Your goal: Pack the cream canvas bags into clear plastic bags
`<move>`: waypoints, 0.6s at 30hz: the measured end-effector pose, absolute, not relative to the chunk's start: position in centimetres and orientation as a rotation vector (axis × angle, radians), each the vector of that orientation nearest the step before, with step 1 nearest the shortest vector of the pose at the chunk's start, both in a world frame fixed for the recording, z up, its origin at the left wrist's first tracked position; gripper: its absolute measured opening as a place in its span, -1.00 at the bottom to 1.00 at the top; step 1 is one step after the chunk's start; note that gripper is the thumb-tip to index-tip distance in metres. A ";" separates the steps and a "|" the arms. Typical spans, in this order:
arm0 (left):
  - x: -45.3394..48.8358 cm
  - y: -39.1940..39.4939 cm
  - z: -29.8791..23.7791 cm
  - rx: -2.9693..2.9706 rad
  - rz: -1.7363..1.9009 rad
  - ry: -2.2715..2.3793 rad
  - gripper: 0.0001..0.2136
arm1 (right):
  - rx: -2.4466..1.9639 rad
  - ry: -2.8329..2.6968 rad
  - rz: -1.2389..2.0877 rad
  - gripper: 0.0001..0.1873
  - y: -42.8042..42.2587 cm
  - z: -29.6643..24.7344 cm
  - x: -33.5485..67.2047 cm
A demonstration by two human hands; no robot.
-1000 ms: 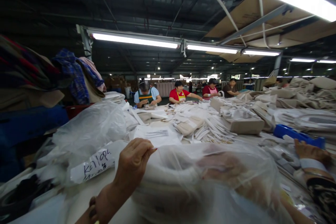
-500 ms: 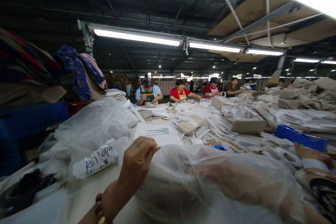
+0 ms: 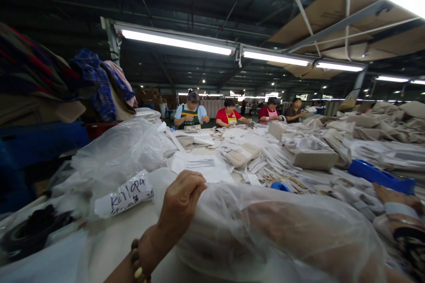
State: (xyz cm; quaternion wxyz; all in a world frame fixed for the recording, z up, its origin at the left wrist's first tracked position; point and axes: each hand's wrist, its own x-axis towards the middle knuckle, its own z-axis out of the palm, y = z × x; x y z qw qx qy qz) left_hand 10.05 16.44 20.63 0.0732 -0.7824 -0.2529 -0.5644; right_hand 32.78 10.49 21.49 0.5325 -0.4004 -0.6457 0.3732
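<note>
My left hand (image 3: 182,201), with a beaded bracelet on its wrist, is closed in a pinch on the upper edge of a clear plastic bag (image 3: 229,212). My right hand (image 3: 275,219) and forearm reach inside that bag from the lower right. The hazy plastic blurs the fingers, so whether they grip anything is unclear. A pale, rounded item shows dimly through the film below my hands; its kind cannot be made out. Just beyond the bag lies a white printed sheet (image 3: 199,163).
Left stands a heap of clear plastic (image 3: 119,146) with a handwritten white wrapper (image 3: 124,194). Beige bags (image 3: 308,157) and white strips cover the table beyond. At right, another person's hand (image 3: 396,196) is near a blue tape dispenser (image 3: 380,177). Several co-workers sit opposite.
My left hand shifts slightly right and up, still pinching the bag. The plastic over my right forearm has billowed a little. The whole view has shifted slightly.
</note>
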 end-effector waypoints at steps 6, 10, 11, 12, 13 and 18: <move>10.1 16.4 20.5 -2.369 -1.731 -0.798 -0.87 | -1.136 -2.245 0.262 -0.68 10.9 19.2 33.0; 10.1 16.4 20.3 -2.361 -1.748 -0.780 -0.86 | -1.354 -2.309 0.116 -0.74 10.4 20.5 32.3; 10.1 16.5 20.3 -2.360 -1.749 -0.773 -0.86 | -1.397 -2.302 0.144 -0.76 10.3 21.0 32.0; 10.1 16.5 20.3 -2.359 -1.750 -0.768 -0.86 | -1.440 -2.285 0.182 -0.78 10.2 21.5 31.7; 10.1 16.5 20.3 -2.357 -1.751 -0.766 -0.87 | -1.478 -2.259 0.226 -0.78 10.1 21.7 31.3; 10.1 16.6 20.2 -2.357 -1.751 -0.763 -0.87 | -1.612 -2.002 0.371 -0.70 10.5 20.5 30.1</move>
